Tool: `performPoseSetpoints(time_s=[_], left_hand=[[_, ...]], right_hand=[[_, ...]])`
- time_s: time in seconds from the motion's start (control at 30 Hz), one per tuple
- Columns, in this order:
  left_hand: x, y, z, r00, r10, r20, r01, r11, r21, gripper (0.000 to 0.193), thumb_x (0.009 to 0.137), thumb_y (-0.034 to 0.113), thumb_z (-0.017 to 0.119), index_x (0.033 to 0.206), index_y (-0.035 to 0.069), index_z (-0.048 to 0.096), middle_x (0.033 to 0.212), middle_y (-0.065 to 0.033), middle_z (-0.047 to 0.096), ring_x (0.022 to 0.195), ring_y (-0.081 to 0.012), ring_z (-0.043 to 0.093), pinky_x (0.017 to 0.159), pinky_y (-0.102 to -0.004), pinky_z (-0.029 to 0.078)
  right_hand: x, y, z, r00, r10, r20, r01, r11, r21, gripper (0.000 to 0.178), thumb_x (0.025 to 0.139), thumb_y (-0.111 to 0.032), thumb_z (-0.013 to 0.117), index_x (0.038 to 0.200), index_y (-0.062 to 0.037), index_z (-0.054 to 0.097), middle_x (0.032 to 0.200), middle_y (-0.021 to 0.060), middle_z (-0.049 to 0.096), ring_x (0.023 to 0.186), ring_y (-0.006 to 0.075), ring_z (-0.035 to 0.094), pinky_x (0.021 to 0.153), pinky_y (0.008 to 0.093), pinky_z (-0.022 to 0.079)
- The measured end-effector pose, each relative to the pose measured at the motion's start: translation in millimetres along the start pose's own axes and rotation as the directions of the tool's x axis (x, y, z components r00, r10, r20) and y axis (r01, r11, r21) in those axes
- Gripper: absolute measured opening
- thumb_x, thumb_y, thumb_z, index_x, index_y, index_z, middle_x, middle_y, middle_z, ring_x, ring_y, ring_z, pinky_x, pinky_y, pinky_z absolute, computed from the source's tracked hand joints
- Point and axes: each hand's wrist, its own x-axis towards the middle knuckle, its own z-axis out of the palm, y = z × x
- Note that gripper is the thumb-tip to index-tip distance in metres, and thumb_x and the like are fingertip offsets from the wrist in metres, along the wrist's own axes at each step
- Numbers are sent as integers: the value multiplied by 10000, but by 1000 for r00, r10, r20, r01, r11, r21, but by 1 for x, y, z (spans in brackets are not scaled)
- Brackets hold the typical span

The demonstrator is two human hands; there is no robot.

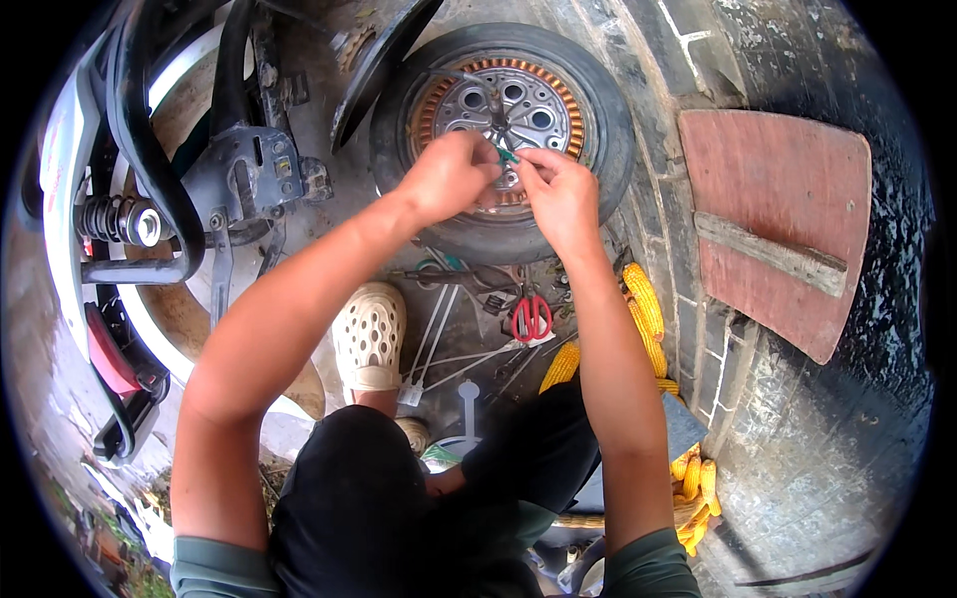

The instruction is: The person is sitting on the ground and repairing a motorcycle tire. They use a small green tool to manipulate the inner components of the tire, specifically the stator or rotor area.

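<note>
The person's left hand (454,177) and right hand (560,194) pinch a small, thin green piece (507,156) above a black-tyred wheel with a copper-ringed grey hub (526,106); a curved white panel's (62,214) marking is illegible.

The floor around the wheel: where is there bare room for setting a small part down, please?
Bare floor shows between the tire and the metal bracket, just above the left forearm in the picture. Below the tire it is crowded: red-handled scissors, white strips, a shoe; farther right, corn cobs.
</note>
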Motion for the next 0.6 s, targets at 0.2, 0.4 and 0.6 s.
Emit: performPoseSetpoints(time_s=[0.2,0.4,0.6], left_hand=[[-4,-1,-5,994,80,71,-72,991,-110,144,976,-2,626,1118,-6,647,837,-62,676,673,-119,661,580,-273,539],[0,-24,4,718,695,-44,-609,658,444,198,970,-47,590,1141,-2,679,912,-88,679,750,-131,675,662,-310,564],[-6,-15,9,971,222,-83,-215,973,89,221,972,-65,554,1158,-6,658,982,-93,688,819,-125,692,662,-297,563]], right_hand=[[-4,9,-6,987,-145,68,147,989,-18,304,900,-103,743,1168,38,728,933,132,756,821,180,742,726,302,576],[-3,-7,-15,969,20,247,-82,966,245,360,924,-138,780,1171,110,693,953,138,759,821,178,736,731,292,601],[8,9,-8,991,40,131,-79,948,309,312,967,-112,731,1166,124,686,890,149,755,731,159,726,629,295,610]])
